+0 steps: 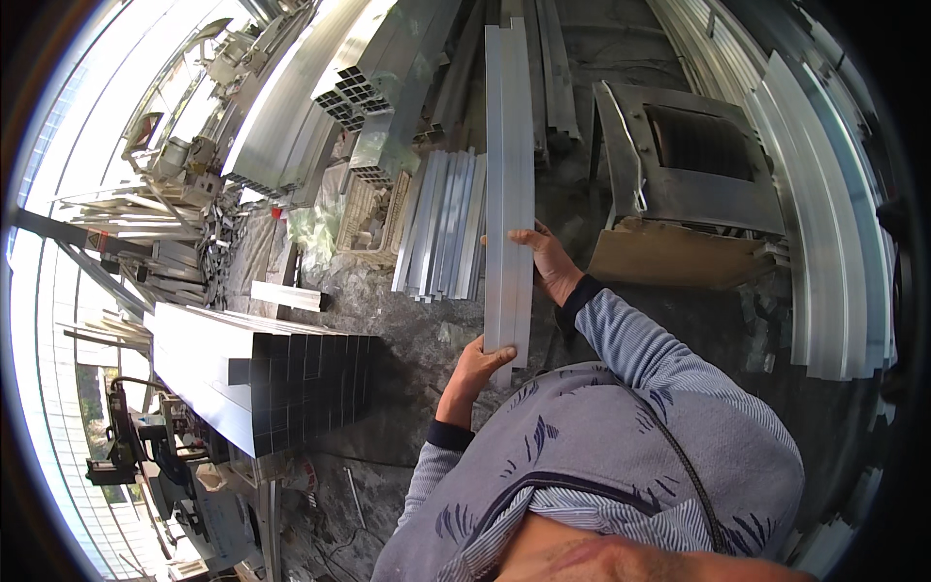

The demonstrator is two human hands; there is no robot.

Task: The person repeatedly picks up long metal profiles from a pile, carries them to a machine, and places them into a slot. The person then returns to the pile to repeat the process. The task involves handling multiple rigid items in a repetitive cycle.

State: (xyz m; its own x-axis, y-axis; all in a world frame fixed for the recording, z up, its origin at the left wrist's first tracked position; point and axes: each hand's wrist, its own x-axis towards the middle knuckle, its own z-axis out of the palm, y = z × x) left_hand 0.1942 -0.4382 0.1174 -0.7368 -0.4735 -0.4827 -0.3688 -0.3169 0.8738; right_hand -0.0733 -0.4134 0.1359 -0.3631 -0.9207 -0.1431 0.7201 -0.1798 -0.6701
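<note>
A long silver metal profile stretches away from my body, held between both hands. My left hand grips its near end, the thumb lying on the top face and the other fingers hidden below. Farther along, my right hand is closed round the right edge, with its thumb on top and fingertips showing at the left edge. Just left of the profile lies a bundle of shorter silver profiles on the floor.
A stack of square tubes stands at the left, ends facing me. Wrapped tube bundles lie at the far left, near a crate of offcuts. On the right are a dark metal box and long profiles. A machine is at lower left.
</note>
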